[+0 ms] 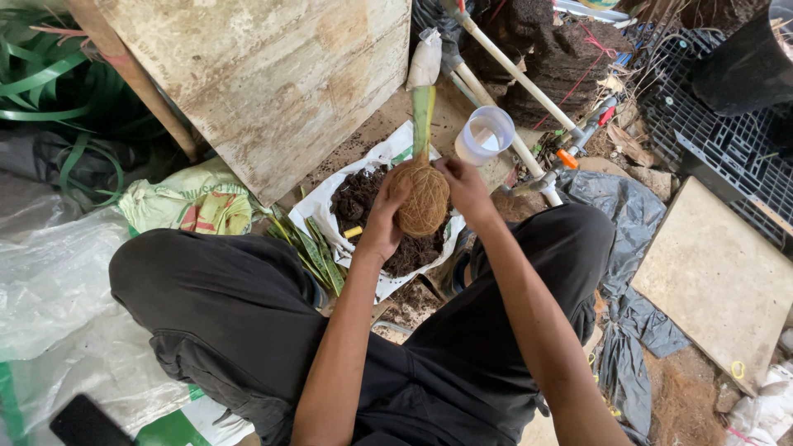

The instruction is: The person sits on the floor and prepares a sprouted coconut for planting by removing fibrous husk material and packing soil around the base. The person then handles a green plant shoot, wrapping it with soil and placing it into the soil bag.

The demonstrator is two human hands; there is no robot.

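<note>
Centre of frame: the left hand (387, 216) cupped a round brown fibre-wrapped ball (423, 198) bearing a green leaf stalk (422, 118), fingers closed on its side; the right hand (462, 186) pinched its top. Beneath lay a white sack of dark soil (395, 221). Farther up stood a translucent plastic cup (485, 135).

Beneath the grip (423, 192) on the twine-wrapped ball (423, 200) a soil sack (363, 202) is spread; a plastic cup (485, 135) is set beyond it, leaf cuttings (310, 248) to its left.
</note>
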